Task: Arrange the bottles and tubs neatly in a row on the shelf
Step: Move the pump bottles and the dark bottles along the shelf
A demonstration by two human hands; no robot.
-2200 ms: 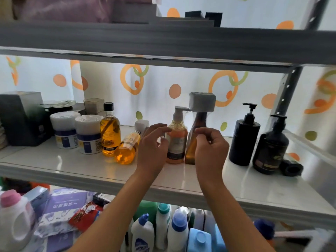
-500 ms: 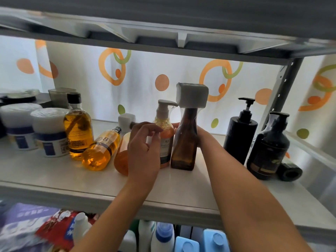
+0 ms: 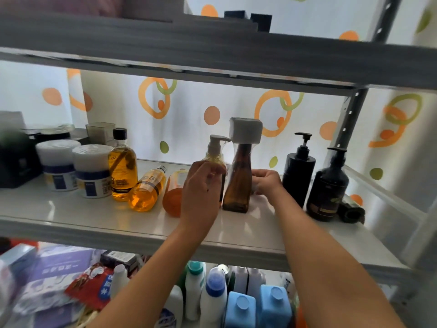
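Orange bottle (image 3: 173, 197) on its side on the shelf (image 3: 94, 223), just left of the left hand (image 3: 201, 188) and partly hidden behind it; long axis running front to back, white neck end toward the rear wall, rounded base toward the front edge. Touching or nearly touching a second toppled bottle, the amber bottle (image 3: 146, 190), which leans up-right with its cap toward the back. Nearer hand for both: the left, plainly. Right hand (image 3: 264, 182) occupied on the far side of the brown square-capped bottle (image 3: 238, 183), fingers curled around something small and pale, not identifiable. Left fingers bent, tips drawn together as if pinching in front of the clear pump bottle (image 3: 216, 157); whether anything is actually held there, cannot tell. Likely next call: swing the left hand down and left, wrap across the orange bottle's short axis, tip it upright. Upright already: two white tubs (image 3: 75, 171), round amber bottle (image 3: 123, 171), two black pump bottles (image 3: 314, 178). Risk, as a judgement: rolling on the smooth surface.
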